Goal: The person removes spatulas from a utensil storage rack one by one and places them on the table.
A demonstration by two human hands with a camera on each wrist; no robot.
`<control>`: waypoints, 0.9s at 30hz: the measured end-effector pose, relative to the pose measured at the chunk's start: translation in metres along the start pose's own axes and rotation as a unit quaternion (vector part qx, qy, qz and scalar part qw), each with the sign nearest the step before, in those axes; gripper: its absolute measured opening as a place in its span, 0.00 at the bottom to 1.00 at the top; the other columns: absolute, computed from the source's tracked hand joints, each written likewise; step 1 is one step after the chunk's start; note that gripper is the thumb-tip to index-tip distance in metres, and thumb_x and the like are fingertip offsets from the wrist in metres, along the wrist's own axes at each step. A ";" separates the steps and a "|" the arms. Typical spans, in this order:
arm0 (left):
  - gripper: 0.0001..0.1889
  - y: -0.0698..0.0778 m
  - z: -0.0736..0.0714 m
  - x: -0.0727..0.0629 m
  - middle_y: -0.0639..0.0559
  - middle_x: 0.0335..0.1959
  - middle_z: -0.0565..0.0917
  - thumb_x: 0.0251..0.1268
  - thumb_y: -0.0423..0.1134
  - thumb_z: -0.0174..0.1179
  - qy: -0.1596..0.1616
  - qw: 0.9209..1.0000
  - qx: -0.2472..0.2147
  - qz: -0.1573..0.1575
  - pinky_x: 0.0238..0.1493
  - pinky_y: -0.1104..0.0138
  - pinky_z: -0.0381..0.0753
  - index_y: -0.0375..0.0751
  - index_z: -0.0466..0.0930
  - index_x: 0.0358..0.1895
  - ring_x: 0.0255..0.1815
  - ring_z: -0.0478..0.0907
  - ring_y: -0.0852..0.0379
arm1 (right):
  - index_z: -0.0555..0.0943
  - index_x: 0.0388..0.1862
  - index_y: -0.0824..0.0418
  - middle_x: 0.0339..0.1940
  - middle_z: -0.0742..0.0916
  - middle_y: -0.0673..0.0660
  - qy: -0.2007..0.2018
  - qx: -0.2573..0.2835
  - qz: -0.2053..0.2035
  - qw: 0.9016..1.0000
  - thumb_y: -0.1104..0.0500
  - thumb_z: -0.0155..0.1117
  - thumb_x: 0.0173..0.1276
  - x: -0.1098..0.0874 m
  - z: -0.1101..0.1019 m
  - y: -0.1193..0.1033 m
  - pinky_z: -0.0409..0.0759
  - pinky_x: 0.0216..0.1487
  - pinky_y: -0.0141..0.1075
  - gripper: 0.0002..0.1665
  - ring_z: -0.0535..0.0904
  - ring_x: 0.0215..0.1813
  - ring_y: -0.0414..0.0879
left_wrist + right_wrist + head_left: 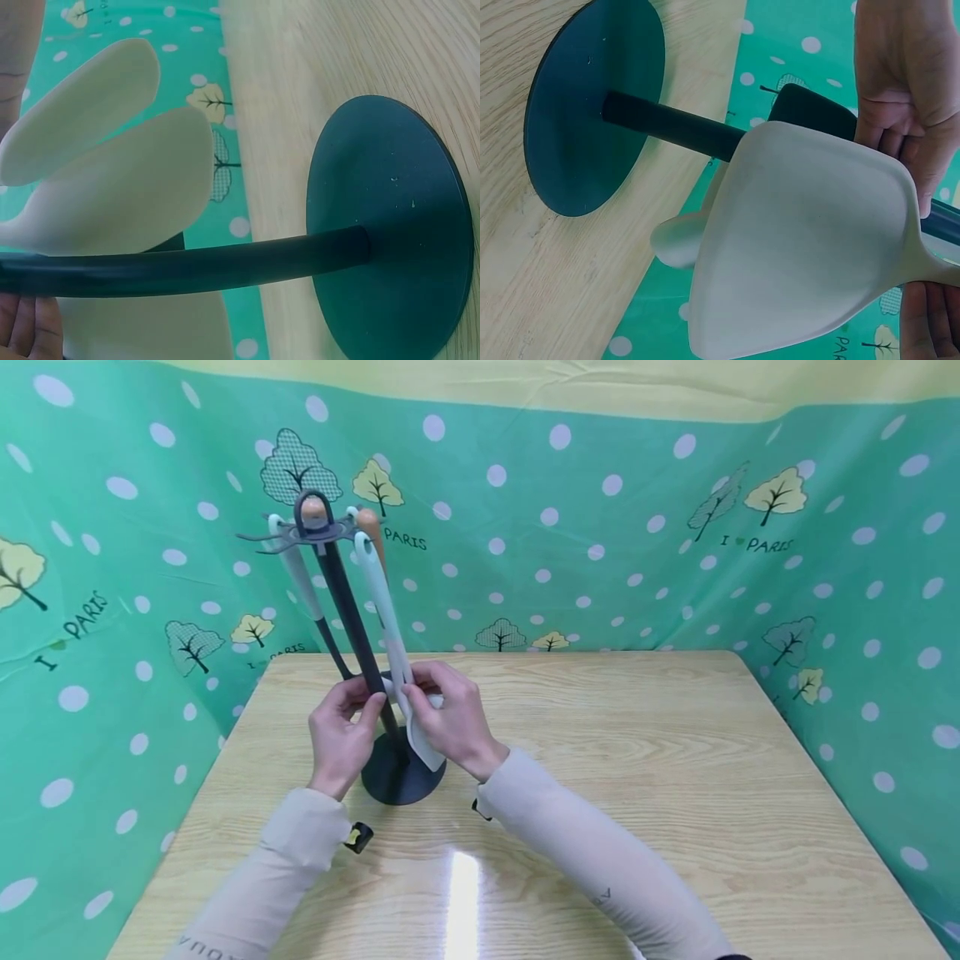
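Note:
A dark utensil stand (pixel 347 610) rises from a round base (pixel 397 781), leaning left in the head view, with a hooked rack (pixel 318 533) on top. My left hand (pixel 345 735) holds the post partway down, thumb on its near side and fingers curled behind. My right hand (pixel 453 714) pinches a pale spatula (pixel 386 610) low on its handle. The spatula's holed end overlaps the rack's right side, and its broad flat head (pixel 810 232) faces the right wrist camera. Behind it a spoon-shaped pale head (pixel 120 180) shows beside the post. Part of each hand's grip is hidden.
Other utensils hang from the rack: a grey-handled one (pixel 300 577) at left and one with a wooden handle end (pixel 369 522) at right. The stand is on a wood-grain table (pixel 637 777). Close behind is a green dotted cloth (pixel 525 527).

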State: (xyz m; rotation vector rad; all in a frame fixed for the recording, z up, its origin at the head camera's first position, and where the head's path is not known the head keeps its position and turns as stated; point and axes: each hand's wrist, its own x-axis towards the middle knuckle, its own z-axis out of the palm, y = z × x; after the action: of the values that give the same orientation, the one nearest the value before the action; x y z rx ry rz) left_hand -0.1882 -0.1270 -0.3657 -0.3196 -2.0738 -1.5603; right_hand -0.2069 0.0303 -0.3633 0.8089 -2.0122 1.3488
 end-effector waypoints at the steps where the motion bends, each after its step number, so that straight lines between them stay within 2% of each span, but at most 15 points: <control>1: 0.10 0.000 0.001 0.000 0.37 0.40 0.83 0.62 0.27 0.61 -0.001 1.000 0.001 -0.002 0.47 0.72 0.80 0.26 0.79 0.46 0.38 0.81 0.57 | 0.80 0.44 0.66 0.39 0.85 0.57 0.001 0.001 0.000 1.000 0.67 0.61 0.67 0.000 -0.001 0.000 0.80 0.44 0.24 0.08 0.81 0.39 0.41; 27: 0.11 0.007 0.022 -0.004 0.38 0.40 0.83 0.62 0.27 0.62 -0.017 0.999 -0.028 0.000 0.46 0.70 0.81 0.26 0.79 0.46 0.39 0.81 0.51 | 0.80 0.44 0.68 0.38 0.85 0.58 0.025 0.008 -0.003 1.000 0.68 0.62 0.66 -0.009 -0.022 0.004 0.81 0.42 0.27 0.08 0.81 0.38 0.43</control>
State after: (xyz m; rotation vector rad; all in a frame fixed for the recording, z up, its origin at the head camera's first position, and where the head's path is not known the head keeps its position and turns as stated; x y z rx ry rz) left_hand -0.1875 -0.1036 -0.3666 -0.3691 -2.0591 -1.6262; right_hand -0.2012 0.0536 -0.3651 0.7798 -1.9611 1.3703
